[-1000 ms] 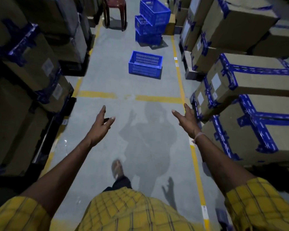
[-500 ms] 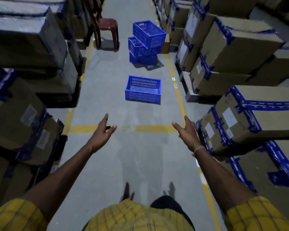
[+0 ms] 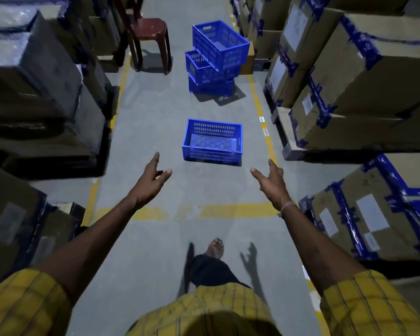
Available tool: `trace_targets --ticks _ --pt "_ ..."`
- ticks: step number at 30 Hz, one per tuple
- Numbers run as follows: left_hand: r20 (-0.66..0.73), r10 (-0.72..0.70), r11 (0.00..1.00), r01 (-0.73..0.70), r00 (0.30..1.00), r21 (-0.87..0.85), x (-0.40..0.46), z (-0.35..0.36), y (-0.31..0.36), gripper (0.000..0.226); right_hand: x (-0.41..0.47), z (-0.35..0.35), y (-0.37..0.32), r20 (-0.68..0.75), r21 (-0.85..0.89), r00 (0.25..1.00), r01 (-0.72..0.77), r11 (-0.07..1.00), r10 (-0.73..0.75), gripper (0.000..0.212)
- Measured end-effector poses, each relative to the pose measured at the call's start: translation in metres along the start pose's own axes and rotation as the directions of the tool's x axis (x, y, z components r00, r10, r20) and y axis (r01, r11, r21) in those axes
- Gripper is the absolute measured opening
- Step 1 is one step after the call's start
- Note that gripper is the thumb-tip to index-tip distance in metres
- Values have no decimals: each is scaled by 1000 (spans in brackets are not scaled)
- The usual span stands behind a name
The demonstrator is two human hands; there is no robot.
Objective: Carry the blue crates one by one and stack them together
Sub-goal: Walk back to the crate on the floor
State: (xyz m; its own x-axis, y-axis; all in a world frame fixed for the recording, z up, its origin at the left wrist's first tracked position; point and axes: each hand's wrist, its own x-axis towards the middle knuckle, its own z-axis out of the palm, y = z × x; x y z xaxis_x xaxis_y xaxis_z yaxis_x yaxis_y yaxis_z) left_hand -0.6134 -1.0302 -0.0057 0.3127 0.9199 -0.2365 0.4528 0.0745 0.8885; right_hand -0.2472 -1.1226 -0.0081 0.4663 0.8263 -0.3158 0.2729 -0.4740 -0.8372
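I see both arms stretched out over the grey floor (image 3: 155, 132). The left hand (image 3: 150, 181) and right hand (image 3: 272, 181) each have a wide, empty grip, fingers spread, touching nothing. The single blue crate (image 3: 212, 141) sits on the floor at 12 o'clock, near the fingertips but apart from them. Farther off at 12 stands the crate stack (image 3: 215, 59), its top crate tilted, seemingly three high. A maroon stool (image 3: 149, 32) stands at its 9 o'clock.
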Motion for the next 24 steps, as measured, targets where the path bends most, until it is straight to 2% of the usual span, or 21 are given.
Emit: trace_targets --ticks 7,11,14,24 --pt "31 -26 999 25 999 38 161 0 31 85 147 4 -51 4 -33 999 -36 999 36 98" --pt "46 -26 999 24 999 47 214 4 41 85 194 8 -75 19 -33 999 -32 999 32 97" --pt "66 -36 998 32 997 60 261 5 43 86 237 12 -91 28 -60 999 -37 998 39 89" --pt "115 -99 992 90 988 83 459 -10 29 82 413 51 -121 23 -113 992 -118 987 121 89"
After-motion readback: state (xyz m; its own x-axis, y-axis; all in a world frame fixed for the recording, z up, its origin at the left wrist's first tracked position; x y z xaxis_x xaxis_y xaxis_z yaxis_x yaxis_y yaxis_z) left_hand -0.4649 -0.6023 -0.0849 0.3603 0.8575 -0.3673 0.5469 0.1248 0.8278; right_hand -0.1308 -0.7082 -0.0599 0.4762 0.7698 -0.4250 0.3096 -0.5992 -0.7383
